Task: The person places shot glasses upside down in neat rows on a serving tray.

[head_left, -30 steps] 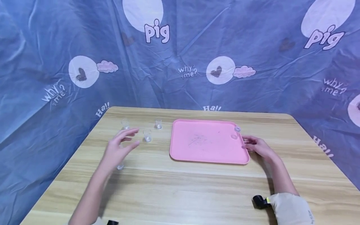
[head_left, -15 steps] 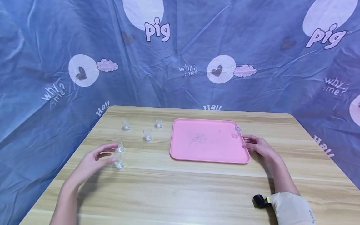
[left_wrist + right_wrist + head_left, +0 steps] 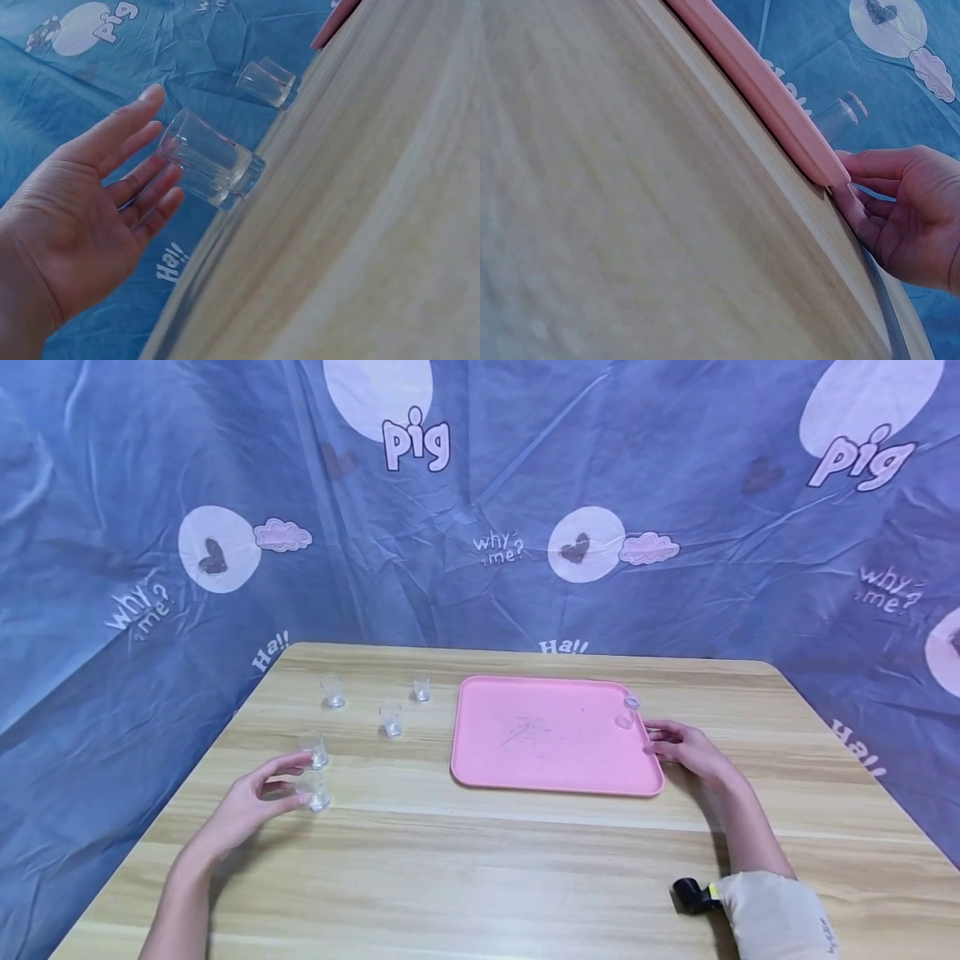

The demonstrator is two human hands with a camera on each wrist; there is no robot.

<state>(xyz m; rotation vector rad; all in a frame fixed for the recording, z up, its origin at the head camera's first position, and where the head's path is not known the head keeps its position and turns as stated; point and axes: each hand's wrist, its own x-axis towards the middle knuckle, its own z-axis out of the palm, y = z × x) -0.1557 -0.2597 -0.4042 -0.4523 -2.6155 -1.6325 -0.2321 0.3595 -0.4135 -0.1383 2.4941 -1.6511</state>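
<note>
Worktop extends beneath both my hands. Pink tray lies between them, long axis running left to right; my right hand pinches its near-side edge, unchanged. Within the last second my left hand, fingers relaxed and apart, has drawn back to the nearest glass, presumably the current workpiece; contact is unclear. It stands upright, axis vertical, mouth up. Four more glasses stand beside and beyond my left hand; a sixth glass, beyond my right fingertips, appears mouth-down.
</note>
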